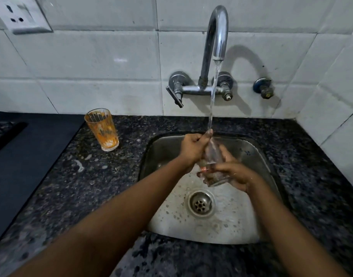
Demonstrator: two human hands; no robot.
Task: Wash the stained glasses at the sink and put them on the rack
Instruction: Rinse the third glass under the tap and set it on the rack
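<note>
Over the steel sink (255, 156) I hold a clear glass (213, 156) under the running tap (216, 37). Water falls from the spout onto its rim. My right hand (234, 172) grips the glass around its base. My left hand (193, 146) is closed around the upper part, fingers at the rim where the stream lands. A second glass (102, 129), stained orange inside, stands upright on the dark granite counter (81, 186) left of the sink, apart from both hands.
The drain (200, 203) sits in the middle of the wet basin. A tap lever (174, 96) and a side valve (264, 88) stick out of the tiled wall. A dark mat (27, 156) covers the counter at left. A wall socket (21, 16) is at top left.
</note>
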